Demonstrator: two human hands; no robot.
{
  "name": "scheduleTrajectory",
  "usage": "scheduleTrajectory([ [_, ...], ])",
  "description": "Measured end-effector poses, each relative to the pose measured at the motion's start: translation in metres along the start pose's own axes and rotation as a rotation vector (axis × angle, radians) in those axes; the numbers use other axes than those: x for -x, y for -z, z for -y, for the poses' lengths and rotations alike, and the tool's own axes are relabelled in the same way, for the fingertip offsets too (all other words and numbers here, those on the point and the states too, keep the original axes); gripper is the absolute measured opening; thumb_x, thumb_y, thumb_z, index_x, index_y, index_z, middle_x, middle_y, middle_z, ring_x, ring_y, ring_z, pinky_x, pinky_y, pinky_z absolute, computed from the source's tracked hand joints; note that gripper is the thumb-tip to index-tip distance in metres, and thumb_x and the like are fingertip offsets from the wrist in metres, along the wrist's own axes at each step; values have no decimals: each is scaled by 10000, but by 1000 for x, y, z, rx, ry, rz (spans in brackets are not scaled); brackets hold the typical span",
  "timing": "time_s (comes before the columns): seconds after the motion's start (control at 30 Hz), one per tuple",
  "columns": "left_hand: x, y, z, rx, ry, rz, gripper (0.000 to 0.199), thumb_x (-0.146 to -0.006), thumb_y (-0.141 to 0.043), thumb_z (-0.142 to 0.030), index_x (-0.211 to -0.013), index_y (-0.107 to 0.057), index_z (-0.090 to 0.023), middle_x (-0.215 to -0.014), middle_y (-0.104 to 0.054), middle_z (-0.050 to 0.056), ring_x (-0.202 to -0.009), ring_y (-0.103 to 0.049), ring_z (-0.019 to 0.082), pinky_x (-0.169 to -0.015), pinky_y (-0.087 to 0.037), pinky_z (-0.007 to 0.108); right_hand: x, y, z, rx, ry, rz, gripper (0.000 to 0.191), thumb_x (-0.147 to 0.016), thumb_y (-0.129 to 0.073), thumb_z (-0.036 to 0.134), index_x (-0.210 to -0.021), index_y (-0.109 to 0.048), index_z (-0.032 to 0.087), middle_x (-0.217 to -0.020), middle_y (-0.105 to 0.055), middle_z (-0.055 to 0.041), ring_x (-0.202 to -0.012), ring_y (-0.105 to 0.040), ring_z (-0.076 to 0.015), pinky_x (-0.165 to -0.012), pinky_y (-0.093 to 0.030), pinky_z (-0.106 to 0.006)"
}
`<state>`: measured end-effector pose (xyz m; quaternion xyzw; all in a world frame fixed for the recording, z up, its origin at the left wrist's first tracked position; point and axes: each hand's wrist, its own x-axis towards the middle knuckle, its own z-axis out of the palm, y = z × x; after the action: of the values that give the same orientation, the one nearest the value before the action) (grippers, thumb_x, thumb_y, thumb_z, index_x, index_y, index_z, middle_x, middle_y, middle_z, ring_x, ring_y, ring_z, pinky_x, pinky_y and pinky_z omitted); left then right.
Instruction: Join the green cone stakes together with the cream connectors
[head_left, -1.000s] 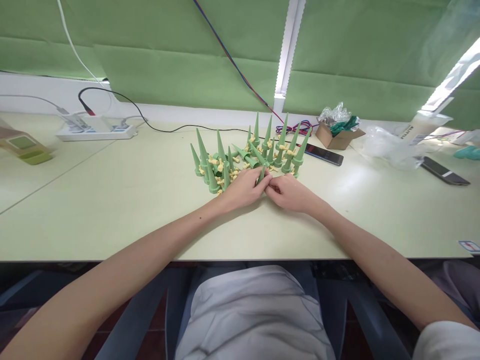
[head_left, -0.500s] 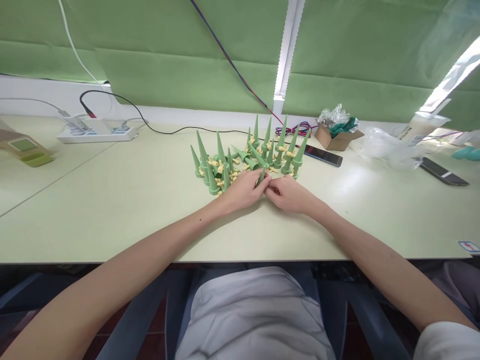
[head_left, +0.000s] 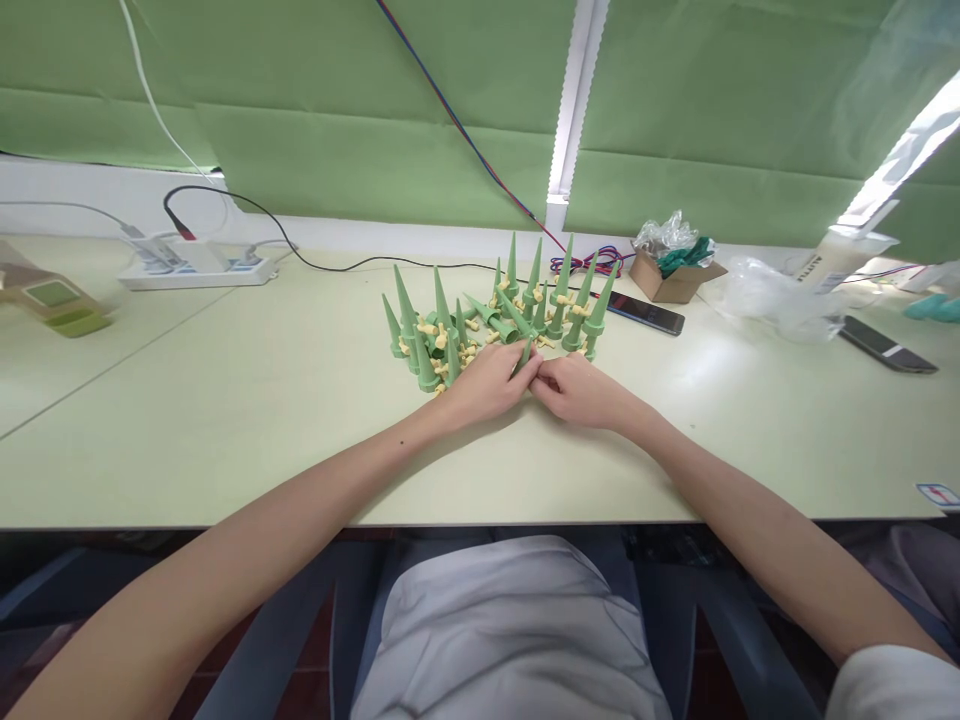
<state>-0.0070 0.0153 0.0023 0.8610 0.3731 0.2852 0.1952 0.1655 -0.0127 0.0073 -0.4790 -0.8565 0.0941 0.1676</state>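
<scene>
My left hand (head_left: 489, 383) is closed around a green plant watering spike (head_left: 526, 351), whose pointed end sticks up between the fingers. Against its fingertips, my right hand (head_left: 577, 390) is pinched at the lower end of that spike. What the right fingers hold is hidden. Several green spikes with small yellow valves stand upright just beyond, in a left cluster (head_left: 425, 372) and a right cluster (head_left: 596, 318). Between the clusters, a few spikes (head_left: 501, 324) lie on their sides among loose yellow valves (head_left: 470, 350).
A phone (head_left: 646, 313) and a small cardboard box (head_left: 671, 284) with plastic and green material are behind on the right. Farther right are a clear plastic bag (head_left: 776, 300), a cup (head_left: 847, 258) and a dark device (head_left: 887, 345). A power strip (head_left: 196, 272) sits back left.
Both hands stay together with almost no movement, and the spike keeps its place in the left hand. The camera view has shifted very slightly.
</scene>
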Motion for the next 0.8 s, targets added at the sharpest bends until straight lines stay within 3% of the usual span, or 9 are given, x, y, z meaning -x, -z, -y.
scheduleTrajectory([
  [0.53, 1, 4, -6, -15, 15, 32, 323, -1019, -378, -361, -820, -567, -191, -660, -582, 22, -678, -551, 188, -693, -381, 302, 1, 2, 1, -16, 1, 13, 344, -935, -431, 160, -596, -393, 208, -509, -414, 35, -497, -306, -111, -601, -239, -315],
  [0.8, 1, 4, -6, -38, 11, 30, 320, -1019, -385, -355, -810, -561, -187, -672, -590, 21, -684, -560, 181, -689, -382, 296, 2, 6, 3, 59, -5, 78, 336, -961, -404, 173, -629, -449, 196, -560, -495, 2, -511, -329, -121, -588, -238, -312],
])
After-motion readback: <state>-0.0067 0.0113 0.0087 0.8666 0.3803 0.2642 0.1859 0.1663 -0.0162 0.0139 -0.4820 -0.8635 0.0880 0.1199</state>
